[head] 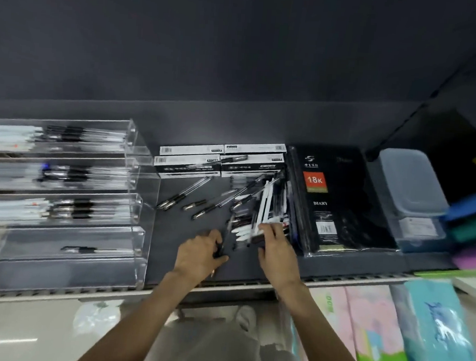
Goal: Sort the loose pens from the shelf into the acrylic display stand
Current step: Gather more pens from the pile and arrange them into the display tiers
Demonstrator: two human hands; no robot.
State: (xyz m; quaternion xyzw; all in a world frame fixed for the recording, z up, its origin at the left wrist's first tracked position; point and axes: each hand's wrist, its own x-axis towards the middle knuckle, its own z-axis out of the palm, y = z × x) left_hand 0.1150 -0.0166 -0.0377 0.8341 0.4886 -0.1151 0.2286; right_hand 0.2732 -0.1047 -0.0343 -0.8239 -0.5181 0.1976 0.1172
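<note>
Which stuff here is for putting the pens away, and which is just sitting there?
For the job: loose pens, pen pile, clear stand, left hand gripping a dark pen, right hand on the pile.

Just there: diary, pen boxes, plastic tub.

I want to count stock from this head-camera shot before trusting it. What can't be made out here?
- Clear acrylic display stand: its left part is cut off by the frame edge, and motion blur smears the pens inside.
- Pile of loose pens: overlapping and blurred, so uncountable.
- Left hand: curled fingers hide most of the dark pen it grips.
- Black diary: small print too tiny.
</note>
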